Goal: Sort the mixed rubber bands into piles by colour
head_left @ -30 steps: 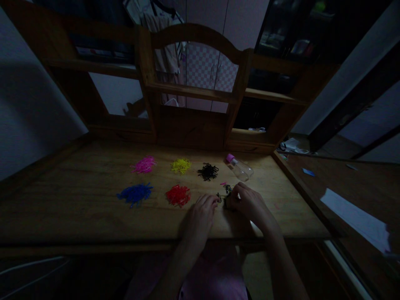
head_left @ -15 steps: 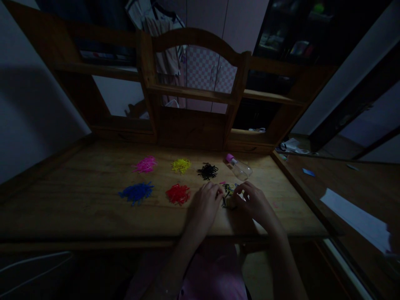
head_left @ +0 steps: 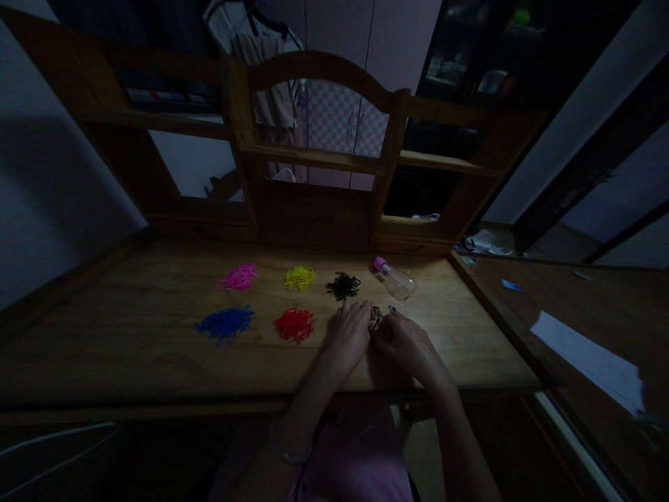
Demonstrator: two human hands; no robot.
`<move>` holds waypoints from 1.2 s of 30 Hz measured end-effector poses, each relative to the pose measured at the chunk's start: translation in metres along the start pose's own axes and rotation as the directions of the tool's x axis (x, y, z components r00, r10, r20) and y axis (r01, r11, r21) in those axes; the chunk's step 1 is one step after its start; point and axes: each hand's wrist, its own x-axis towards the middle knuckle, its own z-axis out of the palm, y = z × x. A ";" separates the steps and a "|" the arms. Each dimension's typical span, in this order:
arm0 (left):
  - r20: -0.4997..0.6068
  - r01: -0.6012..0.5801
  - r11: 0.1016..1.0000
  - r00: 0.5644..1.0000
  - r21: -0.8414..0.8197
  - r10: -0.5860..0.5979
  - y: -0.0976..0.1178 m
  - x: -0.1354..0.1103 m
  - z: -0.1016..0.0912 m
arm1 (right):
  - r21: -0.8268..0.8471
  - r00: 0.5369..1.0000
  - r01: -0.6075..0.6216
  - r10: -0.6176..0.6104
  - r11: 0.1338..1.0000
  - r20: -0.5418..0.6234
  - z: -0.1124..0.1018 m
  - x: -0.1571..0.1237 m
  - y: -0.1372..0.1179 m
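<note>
Both hands meet over a small mixed pile (head_left: 377, 317) of black and yellow pieces, which look like small rubber bands. My left hand (head_left: 351, 333) lies on the pile's left side with its fingers curled together; what they pinch is hidden. Close against it from the right, my right hand (head_left: 406, 343) is bent with fingers closed, and its fingertips are out of sight. Just beyond my left hand lies a black heap (head_left: 343, 286) of such bands. To the left are a red heap (head_left: 295, 325) and a yellow heap (head_left: 300, 277).
Farther left sit a pink heap (head_left: 239, 277) and a blue heap (head_left: 224, 323). A clear bottle with a pink cap (head_left: 396, 280) lies on its side behind my right hand. The wooden shelf unit (head_left: 313, 216) closes off the desk's back. White paper (head_left: 588, 359) rests on the right-hand surface.
My right hand has moved left and lower, close to my left hand, its fingers now more closed. My left hand covers more of the mixed pile. The view has shifted slightly.
</note>
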 end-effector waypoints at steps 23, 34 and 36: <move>-0.037 0.236 0.606 0.915 -0.760 -0.403 -0.014 -0.055 -0.010 | 0.118 0.993 0.045 -0.031 0.992 -0.114 0.007 0.013 0.034; -0.115 0.174 0.633 0.914 -0.755 -0.389 -0.017 -0.054 -0.009 | 0.098 0.998 0.046 -0.042 0.994 -0.037 0.011 0.018 0.034; -0.112 0.179 0.629 0.912 -0.757 -0.395 -0.017 -0.053 -0.009 | 0.113 0.998 0.040 -0.033 0.993 -0.058 0.008 0.018 0.035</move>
